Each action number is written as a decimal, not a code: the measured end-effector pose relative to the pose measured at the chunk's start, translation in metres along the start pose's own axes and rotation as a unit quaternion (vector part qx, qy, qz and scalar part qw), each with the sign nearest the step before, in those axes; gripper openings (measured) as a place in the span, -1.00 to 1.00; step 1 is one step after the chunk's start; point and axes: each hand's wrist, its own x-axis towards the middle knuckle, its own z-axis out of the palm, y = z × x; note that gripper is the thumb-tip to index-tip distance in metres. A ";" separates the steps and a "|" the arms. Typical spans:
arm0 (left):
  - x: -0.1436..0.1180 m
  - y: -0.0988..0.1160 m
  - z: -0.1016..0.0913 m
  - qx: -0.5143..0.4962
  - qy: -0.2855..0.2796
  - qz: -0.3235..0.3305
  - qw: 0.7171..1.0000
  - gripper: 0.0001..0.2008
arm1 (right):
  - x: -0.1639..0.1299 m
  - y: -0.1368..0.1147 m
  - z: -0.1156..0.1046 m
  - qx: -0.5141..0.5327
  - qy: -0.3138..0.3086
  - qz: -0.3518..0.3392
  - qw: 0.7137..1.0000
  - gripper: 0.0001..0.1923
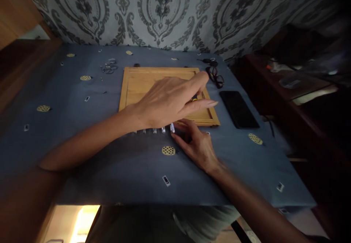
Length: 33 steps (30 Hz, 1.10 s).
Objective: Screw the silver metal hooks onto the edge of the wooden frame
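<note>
Seemingly, positioning is in hand: the right hand (199,146) pinches a metal clip (172,128) at the wooden board's (137,82) near edge. Whether the left hand (167,98) above grips anything, I cannot tell; next calls for careful alignment.

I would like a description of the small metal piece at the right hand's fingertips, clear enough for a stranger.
On the blue tablecloth lies a framed wooden board. Along its near edge is a row of silvery pieces. The small metal piece sits just right of these, and it alone is at the right hand's fingertips.
</note>
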 end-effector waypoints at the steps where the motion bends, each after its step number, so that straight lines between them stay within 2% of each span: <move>1: 0.000 -0.002 0.000 -0.023 0.012 0.006 1.000 -0.71 | 0.000 0.000 0.000 0.006 -0.002 0.003 1.000 -0.61; 7: -0.002 -0.006 0.001 -0.101 0.016 0.012 0.995 -0.82 | 0.000 0.000 -0.001 0.010 0.000 0.019 1.000 -0.61; 12: -0.006 -0.006 -0.007 -0.044 -0.044 0.052 0.997 -0.95 | 0.000 0.003 0.001 0.008 0.002 0.005 1.000 -0.59; 17: -0.006 -0.010 -0.015 -0.045 -0.066 0.091 0.993 -0.91 | -0.001 0.006 0.002 -0.006 0.015 -0.015 1.000 -0.59; 21: -0.004 -0.010 -0.020 -0.017 -0.092 0.093 0.991 -0.87 | -0.002 0.006 0.001 -0.023 0.029 -0.029 0.999 -0.62; 26: -0.003 -0.008 -0.025 -0.037 -0.126 0.085 0.988 -0.90 | -0.003 0.006 0.001 -0.036 0.037 -0.021 0.998 -0.62; 33: -0.003 -0.007 -0.016 -0.052 -0.077 0.098 0.991 -0.93 | -0.002 0.004 -0.001 -0.044 0.033 -0.011 0.998 -0.68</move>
